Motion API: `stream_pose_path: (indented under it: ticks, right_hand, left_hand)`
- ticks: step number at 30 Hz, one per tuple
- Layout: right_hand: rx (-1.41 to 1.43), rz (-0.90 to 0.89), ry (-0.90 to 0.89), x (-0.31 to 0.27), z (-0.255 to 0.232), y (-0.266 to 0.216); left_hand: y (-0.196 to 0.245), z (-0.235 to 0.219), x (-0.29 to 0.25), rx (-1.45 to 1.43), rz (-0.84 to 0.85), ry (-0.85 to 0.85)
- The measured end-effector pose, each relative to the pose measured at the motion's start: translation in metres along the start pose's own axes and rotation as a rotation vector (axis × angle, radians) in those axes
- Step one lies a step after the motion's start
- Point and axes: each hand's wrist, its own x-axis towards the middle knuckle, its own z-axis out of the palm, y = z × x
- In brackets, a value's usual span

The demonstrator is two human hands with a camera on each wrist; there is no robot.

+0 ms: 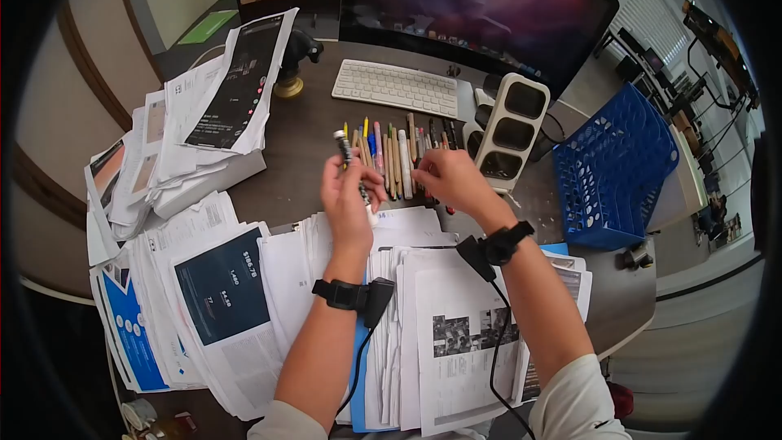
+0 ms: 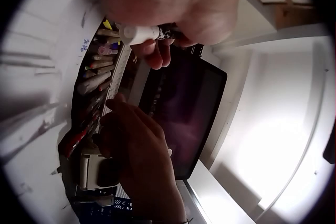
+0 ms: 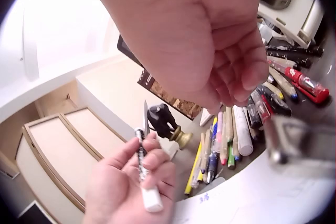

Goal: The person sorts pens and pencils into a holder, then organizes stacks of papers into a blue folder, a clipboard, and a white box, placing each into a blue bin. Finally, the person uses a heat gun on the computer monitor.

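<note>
My left hand [image 1: 349, 200] grips a marker [image 3: 151, 199] with a black-and-white patterned barrel and a white end, raised close over the desk. Beside it lies a row of pens and pencils [image 1: 397, 165], in yellow, blue, pink, wood and white, with black and red ones toward the right. Over the right part of this row hovers my right hand [image 1: 453, 182], its fingers loosely bent. Nothing shows between those fingers in the right wrist view, where a red pen [image 3: 313, 90] lies just past the fingertips.
A white three-compartment organizer [image 1: 487, 137] stands right of the pens, with a blue basket [image 1: 607, 183] beyond. Behind are a keyboard [image 1: 395, 88] and a monitor [image 1: 481, 16]. Paper piles [image 1: 220, 277] cover the front and left, near a dark figurine [image 1: 300, 49] on a gold base.
</note>
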Motion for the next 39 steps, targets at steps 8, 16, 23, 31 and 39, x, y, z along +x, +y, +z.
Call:
stream_pose_path:
  ticks: [8,16,23,31,39]
  right_hand:
    - [-0.385,0.049,-0.188,0.019,0.018,-0.007]
    - [0.091,0.322,-0.296,-0.001,-0.009,-0.014]
    - [0.454,0.141,-0.158,-0.029,-0.022,-0.027]
    - [0.081,-0.237,-0.279,0.015,-0.013,-0.021]
    - [-0.312,-0.319,-0.184,0.09,0.033,0.016]
  left_hand:
    - [0.001,-0.016,0.008,-0.107,0.086,0.144]
    - [-0.004,-0.021,0.015,-0.153,-0.022,0.118]
    - [0.001,0.003,0.0,-0.23,-0.248,-0.076]
    - [-0.005,-0.03,0.012,-0.226,-0.099,-0.008]
    - [0.001,-0.029,0.017,-0.249,-0.141,0.105]
